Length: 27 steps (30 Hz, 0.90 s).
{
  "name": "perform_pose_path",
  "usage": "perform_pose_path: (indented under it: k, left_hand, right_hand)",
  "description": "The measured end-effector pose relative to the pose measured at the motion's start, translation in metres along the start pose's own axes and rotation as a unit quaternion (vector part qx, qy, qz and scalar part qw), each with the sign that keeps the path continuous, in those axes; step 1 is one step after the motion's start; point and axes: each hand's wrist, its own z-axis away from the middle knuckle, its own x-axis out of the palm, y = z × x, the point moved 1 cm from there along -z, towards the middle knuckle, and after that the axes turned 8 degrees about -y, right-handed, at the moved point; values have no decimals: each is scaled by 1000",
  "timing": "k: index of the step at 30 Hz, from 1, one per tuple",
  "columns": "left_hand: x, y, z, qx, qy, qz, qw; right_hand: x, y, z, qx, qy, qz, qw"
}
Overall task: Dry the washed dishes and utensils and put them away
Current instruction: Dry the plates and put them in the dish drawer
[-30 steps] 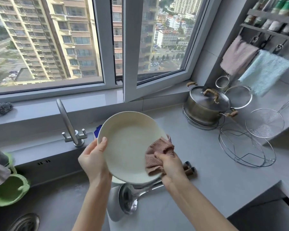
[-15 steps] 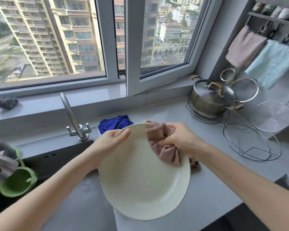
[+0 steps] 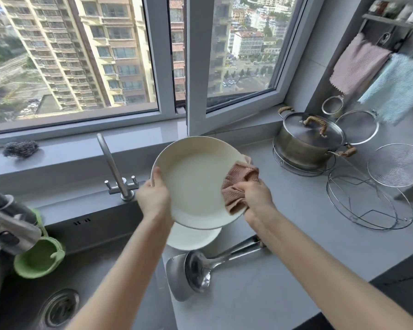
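A cream plate (image 3: pixel 193 184) is held tilted up above the counter, its face toward me. My left hand (image 3: pixel 154 198) grips its left rim. My right hand (image 3: pixel 256 197) presses a pink cloth (image 3: pixel 236 186) against the plate's right rim. Under it a second white plate (image 3: pixel 192 236) lies on the counter, partly hidden. A steel ladle (image 3: pixel 200 270) and a spatula (image 3: pixel 177 279) lie side by side in front of that plate, handles pointing right.
A dark sink (image 3: pixel 34 294) with a tap (image 3: pixel 112 167) is at the left, with a green holder (image 3: pixel 38 258) on its edge. A lidded steel pot (image 3: pixel 310 141), wire racks (image 3: pixel 367 201) and a strainer (image 3: pixel 398 164) stand at the right. Towels (image 3: pixel 358 65) hang above.
The plate has been tipped up from nearly flat to facing me and raised. The cloth hand has slid from the top rim to the right rim.
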Motion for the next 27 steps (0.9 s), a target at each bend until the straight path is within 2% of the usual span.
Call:
perform_pose_path:
  k: [4, 7, 9, 11, 12, 15, 17, 19, 20, 23, 27]
  left_hand:
    - [23, -36, 32, -50, 130, 172, 975]
    - [20, -59, 49, -69, 118, 159, 978]
    - [4, -71, 45, -80, -5, 116, 990]
    - [-17, -69, 25, -69, -181, 72, 978]
    - [-25, -61, 11, -58, -245, 20, 968]
    - [-27, -24, -18, -67, -383, -130, 912]
    - [-16, -4, -16, -96, -444, -210, 866]
    - [-4, 3, -9, -67, -442, -309, 840]
    - [1, 2, -6, -39, -425, -329, 843]
    - [12, -1, 4, 15, -356, -300, 885]
    - [22, -4, 6, -9, -241, -228, 943]
  right_hand:
    - [12, 32, 13, 1, 82, -80, 993]
    - [5, 37, 18, 0, 84, -64, 994]
    - [-9, 32, 17, 24, 71, -14, 997]
    - [-24, 19, 10, 54, 47, 56, 996]
    - [-31, 11, 5, 60, 22, 89, 994]
    - [-38, -13, -3, 87, -89, 208, 970]
    - [-34, -25, -5, 121, -174, 304, 929]
    - [-29, -35, -8, 153, -237, 344, 896]
    - [-27, -39, -12, 163, -260, 345, 887]
    - [-29, -55, -23, 171, -301, 321, 881]
    - [-57, -52, -42, 201, -286, 251, 903]
